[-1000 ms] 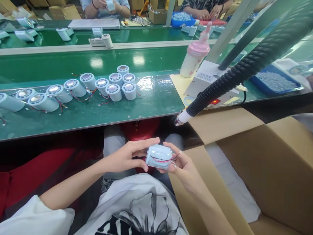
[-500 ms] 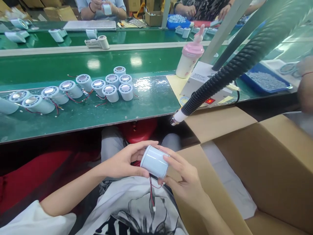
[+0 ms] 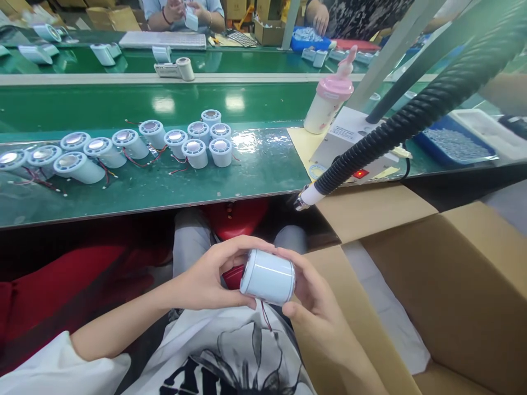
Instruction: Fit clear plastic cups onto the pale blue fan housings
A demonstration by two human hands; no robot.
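A pale blue cylindrical motor [image 3: 268,277] is held on its side above my lap, with thin dark red wires [image 3: 265,317] hanging from its underside. My left hand [image 3: 220,274] is closed round its left end, thumb below and fingers over the top. On the other end, my right hand [image 3: 315,293] grips with the fingers on the far side and the thumb at the lower right edge. Several similar motors [image 3: 196,153] with wires stand or lean on the green bench [image 3: 164,189] in front of me.
At right, an open cardboard box [image 3: 453,285] stands beside my lap. A black ribbed hose [image 3: 395,123] reaches down over the bench edge near a white box with a red switch [image 3: 348,131]. Beyond are a pink-lidded bottle [image 3: 329,101], a blue tray [image 3: 457,145] and co-workers' hands [image 3: 185,11].
The motor has turned in my hands and lies more level. My right fingers have shifted round its far end, and its wires hang shorter in view. My view has swung slightly left.
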